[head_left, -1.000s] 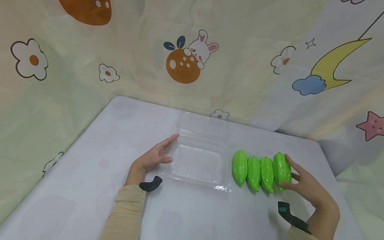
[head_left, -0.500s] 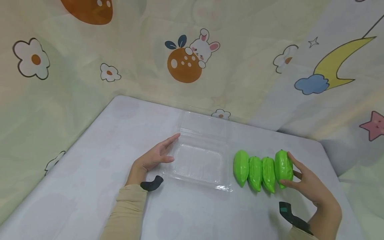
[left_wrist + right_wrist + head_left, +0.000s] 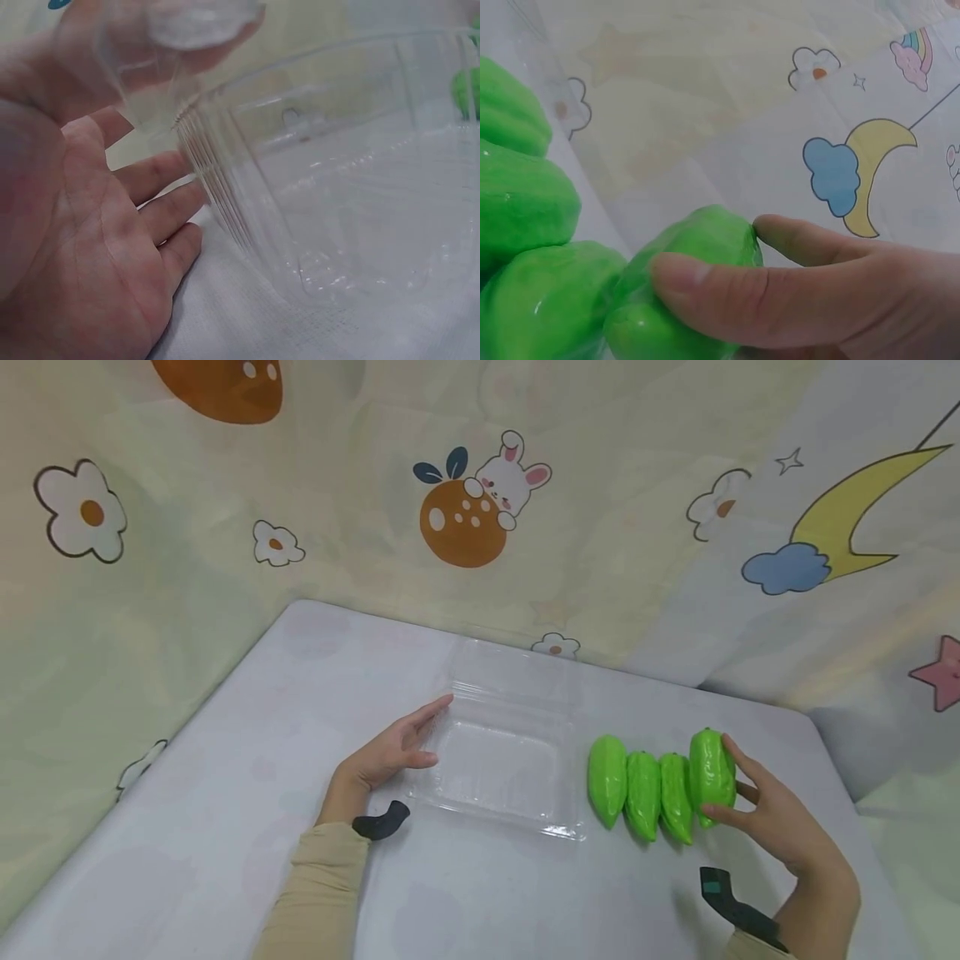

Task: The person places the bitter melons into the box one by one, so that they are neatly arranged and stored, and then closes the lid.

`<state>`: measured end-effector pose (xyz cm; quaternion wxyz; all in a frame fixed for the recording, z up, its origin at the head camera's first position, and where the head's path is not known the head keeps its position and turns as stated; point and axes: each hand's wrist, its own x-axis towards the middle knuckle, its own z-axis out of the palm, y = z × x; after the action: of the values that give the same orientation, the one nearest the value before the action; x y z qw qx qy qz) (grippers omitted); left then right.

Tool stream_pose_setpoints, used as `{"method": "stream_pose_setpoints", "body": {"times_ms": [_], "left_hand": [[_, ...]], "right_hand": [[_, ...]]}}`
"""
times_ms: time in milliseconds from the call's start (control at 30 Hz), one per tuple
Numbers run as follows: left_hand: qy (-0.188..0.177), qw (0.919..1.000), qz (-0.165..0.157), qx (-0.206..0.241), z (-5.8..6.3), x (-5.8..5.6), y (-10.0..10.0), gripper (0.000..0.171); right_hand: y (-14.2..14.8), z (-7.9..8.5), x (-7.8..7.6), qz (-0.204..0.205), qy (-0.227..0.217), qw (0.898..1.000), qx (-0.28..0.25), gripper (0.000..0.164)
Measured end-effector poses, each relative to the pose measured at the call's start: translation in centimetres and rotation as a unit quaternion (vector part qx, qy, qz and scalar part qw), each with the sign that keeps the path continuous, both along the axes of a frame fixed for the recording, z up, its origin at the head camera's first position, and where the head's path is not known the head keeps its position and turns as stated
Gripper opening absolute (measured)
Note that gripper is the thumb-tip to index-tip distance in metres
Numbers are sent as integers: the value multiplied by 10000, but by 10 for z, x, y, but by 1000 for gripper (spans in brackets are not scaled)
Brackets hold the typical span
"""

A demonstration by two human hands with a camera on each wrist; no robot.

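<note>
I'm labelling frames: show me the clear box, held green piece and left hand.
Clear box (image 3: 495, 764), head view, bare floor.
Held green piece (image 3: 710, 768), head view, upward-facing side.
Left hand (image 3: 387, 753), head view, middle of hand.

A white table (image 3: 465, 893) stands against cloth hangings (image 3: 615, 443) printed with a rabbit (image 3: 501, 485), flowers (image 3: 67, 510) and a crescent moon (image 3: 828, 518), forming a draped, backdrop-like nook. Whether home or studio cannot be told.
</note>
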<state>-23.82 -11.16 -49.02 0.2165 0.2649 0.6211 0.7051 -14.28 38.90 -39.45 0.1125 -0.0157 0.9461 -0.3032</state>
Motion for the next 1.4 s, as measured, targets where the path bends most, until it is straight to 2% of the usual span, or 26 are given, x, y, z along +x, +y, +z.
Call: {"method": "stream_pose_setpoints", "body": {"times_ms": [300, 567, 767, 900, 1133, 1400], "left_hand": [[19, 9999, -92, 84, 1, -1, 1, 94], [81, 9999, -100, -34, 0, -2, -1, 92], [138, 9998, -11, -125, -1, -1, -3, 90], [136, 9999, -60, -72, 0, -1, -1, 90], [117, 9999, -82, 76, 0, -1, 2, 93], [42, 10000, -51, -39, -2, -1, 0, 90]], "right_hand": [[-9, 1, -7, -131, 194, 9997, 106, 104], [-21, 0, -12, -354, 369, 9982, -308, 103], [-31, -2, -19, -341, 624, 9961, -519, 101], [-37, -2, -21, -311, 759, 9946, -629, 101], [-48, -5, -27, -283, 768, 9928, -878, 97], [-71, -4, -30, -360, 743, 9893, -1201, 95]]}}
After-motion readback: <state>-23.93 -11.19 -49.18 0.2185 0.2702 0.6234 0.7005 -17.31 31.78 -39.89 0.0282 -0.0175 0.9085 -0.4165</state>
